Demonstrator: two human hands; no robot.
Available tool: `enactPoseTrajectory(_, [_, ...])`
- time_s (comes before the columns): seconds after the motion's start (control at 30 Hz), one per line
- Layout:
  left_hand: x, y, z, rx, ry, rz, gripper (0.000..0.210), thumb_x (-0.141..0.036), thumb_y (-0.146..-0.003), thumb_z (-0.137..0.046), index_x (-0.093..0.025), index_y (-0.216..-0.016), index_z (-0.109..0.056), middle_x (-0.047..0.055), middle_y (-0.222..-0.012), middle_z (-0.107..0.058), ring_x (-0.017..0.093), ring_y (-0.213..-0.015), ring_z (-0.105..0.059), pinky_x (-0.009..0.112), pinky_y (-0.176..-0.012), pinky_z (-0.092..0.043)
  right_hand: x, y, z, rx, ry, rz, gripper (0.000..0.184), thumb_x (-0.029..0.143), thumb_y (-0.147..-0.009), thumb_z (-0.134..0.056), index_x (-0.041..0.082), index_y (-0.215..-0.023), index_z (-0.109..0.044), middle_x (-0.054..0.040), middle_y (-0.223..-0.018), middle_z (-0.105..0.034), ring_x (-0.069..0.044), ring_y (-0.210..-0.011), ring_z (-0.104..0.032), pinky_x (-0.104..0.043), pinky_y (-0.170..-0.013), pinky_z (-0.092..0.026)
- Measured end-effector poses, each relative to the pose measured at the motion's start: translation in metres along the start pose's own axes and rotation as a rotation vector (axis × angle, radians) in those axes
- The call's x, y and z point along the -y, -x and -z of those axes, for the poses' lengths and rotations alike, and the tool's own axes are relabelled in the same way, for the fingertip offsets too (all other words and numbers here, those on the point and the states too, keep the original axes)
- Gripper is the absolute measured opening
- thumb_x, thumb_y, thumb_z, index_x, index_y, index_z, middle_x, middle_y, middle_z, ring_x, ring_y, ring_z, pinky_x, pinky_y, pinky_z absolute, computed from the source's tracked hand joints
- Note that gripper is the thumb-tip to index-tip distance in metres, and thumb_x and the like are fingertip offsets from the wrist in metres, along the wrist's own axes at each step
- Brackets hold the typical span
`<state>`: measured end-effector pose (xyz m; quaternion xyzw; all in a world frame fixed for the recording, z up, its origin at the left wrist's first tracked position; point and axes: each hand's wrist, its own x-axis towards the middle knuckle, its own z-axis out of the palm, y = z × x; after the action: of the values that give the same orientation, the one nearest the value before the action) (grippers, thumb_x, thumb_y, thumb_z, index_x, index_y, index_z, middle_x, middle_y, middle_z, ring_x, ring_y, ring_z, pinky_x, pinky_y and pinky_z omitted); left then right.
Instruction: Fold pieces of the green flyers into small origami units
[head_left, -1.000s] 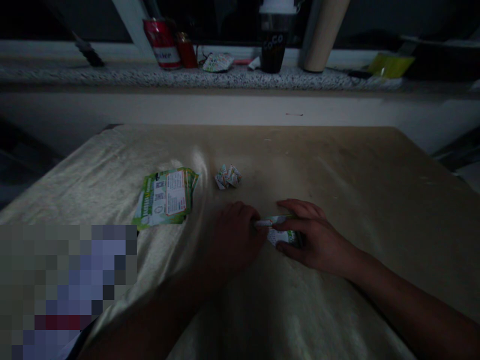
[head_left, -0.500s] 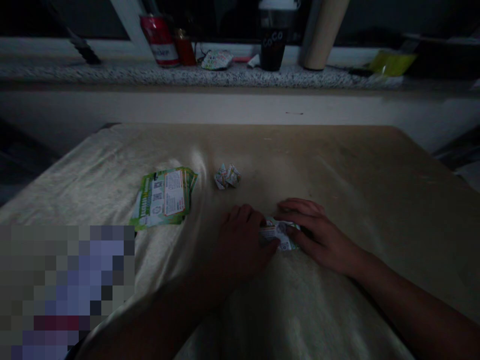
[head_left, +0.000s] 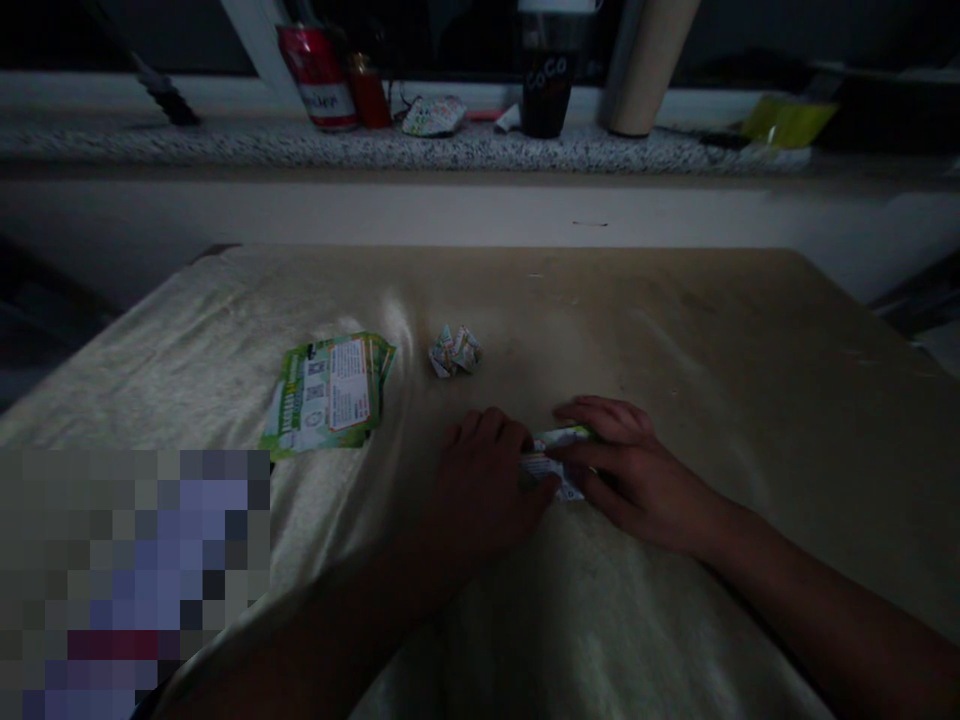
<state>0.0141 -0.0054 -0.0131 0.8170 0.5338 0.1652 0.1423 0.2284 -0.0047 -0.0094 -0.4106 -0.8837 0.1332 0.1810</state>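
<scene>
A small folded piece of printed paper [head_left: 574, 437], white and green, lies on the cloth-covered table between my two hands. My left hand [head_left: 484, 480] grips its left end, thumb on the near side and fingers bent over the far side. At the right end, my right hand [head_left: 637, 465] holds the paper, its index finger laid across the printed top and the other fingers at the far edge. Both palms cover part of the sheet, so its full shape is hidden. Beyond my left hand sits a small folded paper piece [head_left: 454, 351] with pointed corners.
A stack of green and white printed leaflets [head_left: 330, 395] lies left of my hands. On the granite sill [head_left: 450, 152] stand a red can [head_left: 319, 80], a red bottle [head_left: 369, 95], a dark cup [head_left: 546, 95] and a tan cylinder [head_left: 649, 70]. The table's cloth [head_left: 712, 350] has wrinkles.
My right index finger has shifted left and nearer across the paper, and its far green edge now shows more. The left hand looks unmoved.
</scene>
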Motion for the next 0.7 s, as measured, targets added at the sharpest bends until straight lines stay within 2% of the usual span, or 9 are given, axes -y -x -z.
enactPoseTrajectory(0.23, [0.005,-0.006,0.007,0.077,0.055,0.042,0.013,-0.030,-0.087,-0.067,-0.020,-0.094,-0.065,0.006,-0.102,-0.066,0.028,-0.102,-0.059,0.046,-0.089,-0.041,0.007,-0.002,0.002,0.014,0.017,-0.060,0.033,0.018,-0.089,-0.057,0.028,-0.115,-0.075,-0.0091,-0.139,-0.059,-0.033,-0.133,-0.046,-0.056,-0.109,-0.036])
enactPoseTrajectory(0.4, [0.013,-0.010,0.011,0.120,0.111,0.034,0.012,-0.027,-0.089,-0.064,-0.021,-0.098,-0.070,0.005,-0.102,-0.070,0.026,-0.101,-0.061,0.045,-0.091,-0.041,0.005,-0.002,0.001,0.030,0.016,-0.071,0.032,0.017,-0.088,-0.058,0.028,-0.113,-0.075,-0.0093,-0.140,-0.058,-0.033,-0.134,-0.046,-0.056,-0.108,-0.036])
enactPoseTrajectory(0.57, [0.017,-0.013,0.012,0.102,0.111,0.048,0.012,-0.025,-0.090,-0.062,-0.021,-0.093,-0.072,0.003,-0.095,-0.073,0.025,-0.095,-0.064,0.043,-0.087,-0.042,0.002,-0.001,-0.001,0.035,0.023,-0.066,0.034,0.016,-0.088,-0.058,0.029,-0.115,-0.074,-0.0090,-0.141,-0.058,-0.033,-0.134,-0.046,-0.057,-0.108,-0.036])
enactPoseTrajectory(0.7, [0.022,-0.016,0.012,0.047,0.128,0.113,0.010,-0.021,-0.088,-0.062,-0.020,-0.087,-0.072,0.003,-0.083,-0.073,0.023,-0.084,-0.066,0.039,-0.080,-0.045,0.003,-0.002,-0.002,0.027,0.021,-0.066,0.035,0.015,-0.088,-0.058,0.029,-0.116,-0.074,-0.0087,-0.141,-0.057,-0.033,-0.134,-0.046,-0.056,-0.108,-0.036])
